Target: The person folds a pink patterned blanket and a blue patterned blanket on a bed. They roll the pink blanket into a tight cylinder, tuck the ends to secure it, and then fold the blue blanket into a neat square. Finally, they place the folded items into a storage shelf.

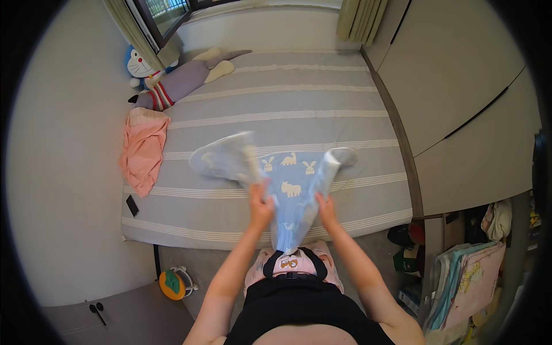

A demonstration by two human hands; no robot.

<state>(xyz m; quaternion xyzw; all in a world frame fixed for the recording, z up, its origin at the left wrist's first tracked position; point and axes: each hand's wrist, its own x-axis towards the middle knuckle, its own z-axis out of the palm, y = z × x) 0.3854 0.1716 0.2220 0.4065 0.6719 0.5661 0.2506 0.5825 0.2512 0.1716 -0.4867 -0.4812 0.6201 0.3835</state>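
Note:
A light blue cloth with white animal figures, among them rabbits and a dinosaur, spreads between my hands over the bed's near half. Its whitish sides fold up and are smeared by motion, so I cannot tell its exact kind. My left hand is closed on the cloth's left side, and my right hand grips its right side. The lower end hangs past the bed's front edge toward my lap. Beneath it lies the grey, white-striped bed cover.
On the bed's left are a pink cloth, a dark phone, a long purple plush toy and a blue-and-white plush. A wardrobe flanks the right, above folded fabrics. An orange-green round object stands on the floor.

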